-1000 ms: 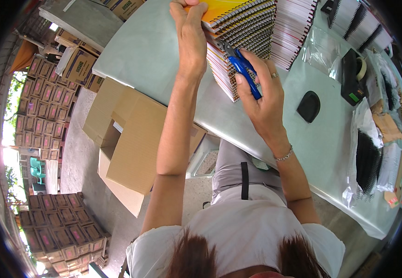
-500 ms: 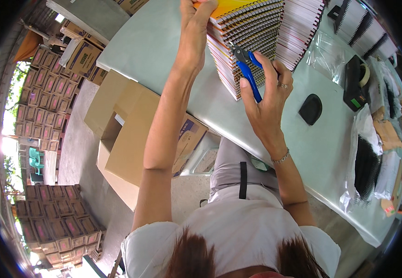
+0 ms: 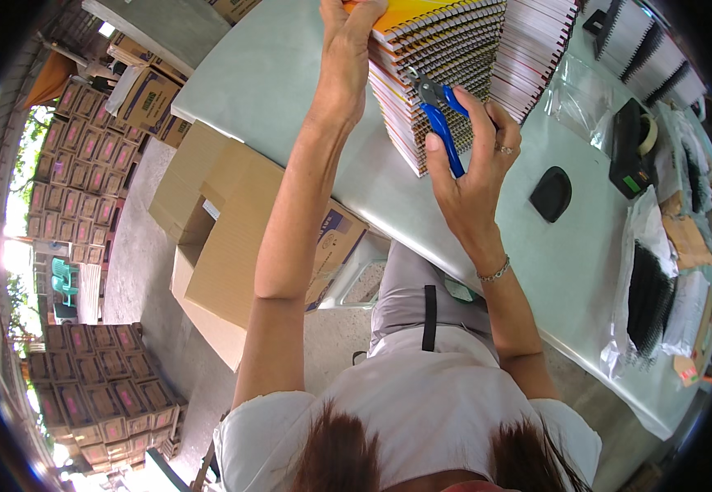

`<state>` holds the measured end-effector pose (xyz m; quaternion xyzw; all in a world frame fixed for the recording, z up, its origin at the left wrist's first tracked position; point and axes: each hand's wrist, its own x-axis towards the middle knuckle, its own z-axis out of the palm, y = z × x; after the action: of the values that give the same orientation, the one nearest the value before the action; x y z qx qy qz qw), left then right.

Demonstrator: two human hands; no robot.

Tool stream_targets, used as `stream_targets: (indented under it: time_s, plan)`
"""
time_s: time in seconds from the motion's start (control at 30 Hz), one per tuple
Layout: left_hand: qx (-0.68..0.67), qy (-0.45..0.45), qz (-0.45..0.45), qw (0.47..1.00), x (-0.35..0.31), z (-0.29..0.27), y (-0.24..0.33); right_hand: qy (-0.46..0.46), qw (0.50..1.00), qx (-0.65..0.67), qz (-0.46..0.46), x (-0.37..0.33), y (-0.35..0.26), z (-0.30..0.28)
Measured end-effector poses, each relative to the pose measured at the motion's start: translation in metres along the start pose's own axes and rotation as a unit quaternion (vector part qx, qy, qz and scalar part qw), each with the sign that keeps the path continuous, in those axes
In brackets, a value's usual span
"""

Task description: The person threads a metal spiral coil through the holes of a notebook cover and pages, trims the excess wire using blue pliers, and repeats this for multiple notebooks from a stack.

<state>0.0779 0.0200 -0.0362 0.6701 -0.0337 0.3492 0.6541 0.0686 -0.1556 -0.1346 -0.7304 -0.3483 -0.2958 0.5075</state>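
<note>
A tall stack of spiral-bound notebooks [image 3: 466, 70] stands on the table at the top, its top cover yellow and orange and its coils facing right. My left hand [image 3: 345, 37] grips the top notebook [image 3: 411, 11] at its near left corner, partly cut off by the picture's edge. Closed around blue-handled wire cutters [image 3: 443, 135], my right hand [image 3: 477, 168] keeps their metal jaws against the coil side of the stack. Whether the jaws touch a wire is too small to tell. Another bound stack [image 3: 530, 57] leans beside the first.
A black mouse-shaped piece [image 3: 550, 194] lies right of my right hand. Beyond it are a black tape dispenser [image 3: 633, 148], clear plastic [image 3: 581, 102] and bundles of black coils [image 3: 649, 295]. An open cardboard box [image 3: 233, 221] stands below the table's left edge.
The wire cutters and my right hand have shifted very slightly, with the jaws tipping a little upward along the coils. My left hand stays on the notebook.
</note>
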Motion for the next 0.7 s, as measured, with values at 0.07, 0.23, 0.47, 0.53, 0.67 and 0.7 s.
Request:
stream_targets:
  time_s: [0.07, 0.23, 0.47, 0.53, 0.67, 0.7]
  plan:
    - [0.006, 0.002, 0.001, 1.0, 0.0, 0.0, 0.0, 0.007, 1.0, -0.013, -0.006, 0.0, -0.001, 0.0]
    - [0.002, 0.0, -0.006, 1.0, 0.0, -0.001, 0.001, -0.023, 0.996, 0.08, 0.012, 0.006, -0.001, 0.001]
    - [0.006, 0.011, 0.002, 1.0, 0.002, -0.004, -0.005, -0.192, 0.814, 0.457, 0.303, 0.015, -0.01, -0.018]
    - [0.005, 0.001, -0.007, 1.0, 0.004, -0.005, -0.004, -0.115, 0.907, 0.339, 0.22, 0.004, -0.008, -0.018]
    - [0.001, 0.023, -0.005, 1.0, 0.005, -0.006, -0.002, -0.017, 0.968, 0.168, 0.186, -0.012, 0.014, -0.031]
    - [0.002, 0.038, 0.005, 0.999, 0.005, -0.004, -0.002, -0.016, 0.978, 0.097, 0.185, -0.016, 0.022, -0.038]
